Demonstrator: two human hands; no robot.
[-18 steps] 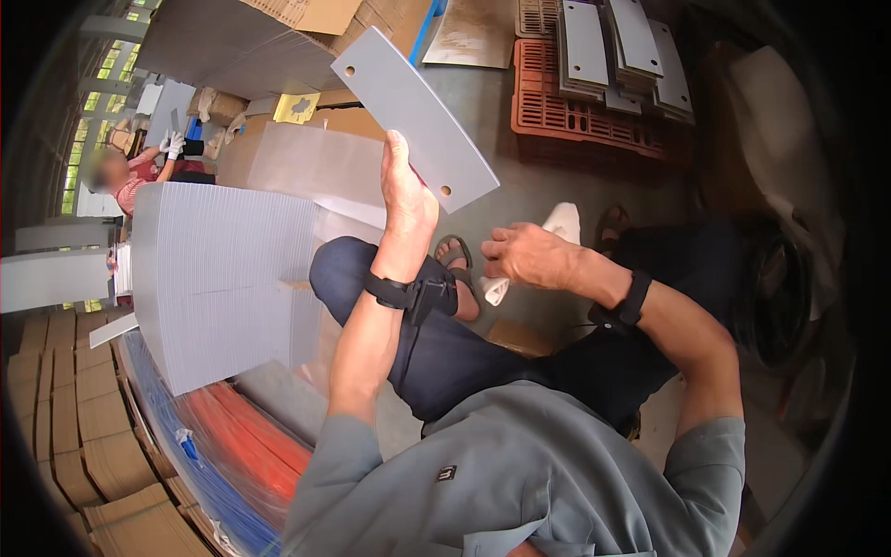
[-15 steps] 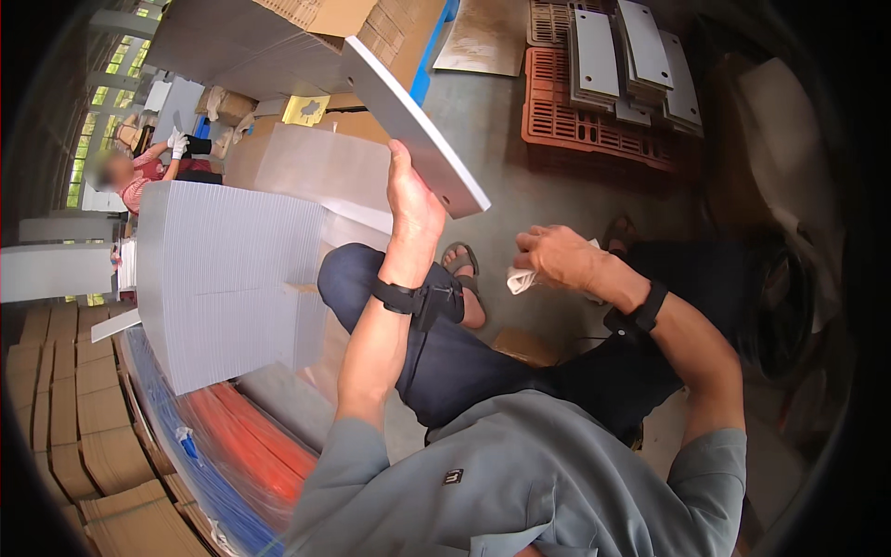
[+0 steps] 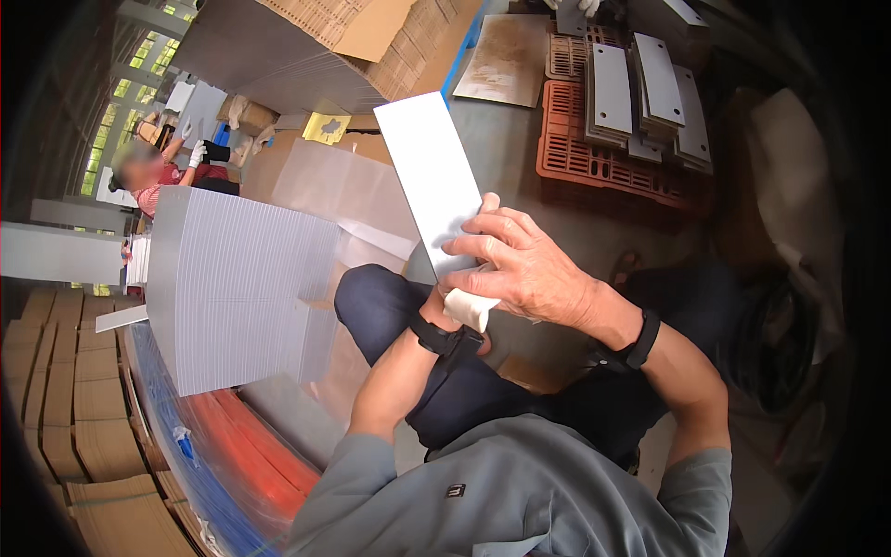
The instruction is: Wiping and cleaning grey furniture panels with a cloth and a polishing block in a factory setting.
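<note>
A flat white rectangular panel [image 3: 419, 167] is tilted up in front of me. My left hand [image 3: 440, 308] is closed on its lower end; most of those fingers are hidden behind the panel and my other hand. Across the panel's lower face lies my right hand [image 3: 538, 265], fingers bent, with a folded white cloth [image 3: 471, 309] gripped under it. The cloth's rolled end sticks out near my left wrist.
Left of my knees stands a tall stack of grey-white sheets [image 3: 246, 288]. White panels with holes [image 3: 611, 93] lie on an orange plastic crate [image 3: 566, 139] at the far right. Stacked cardboard [image 3: 121, 455] fills the lower left. A co-worker [image 3: 153, 181] sits at the far left.
The panel has turned from edge-on to show its broad white face. My right hand has moved left with the cloth, from beside the panel onto it.
</note>
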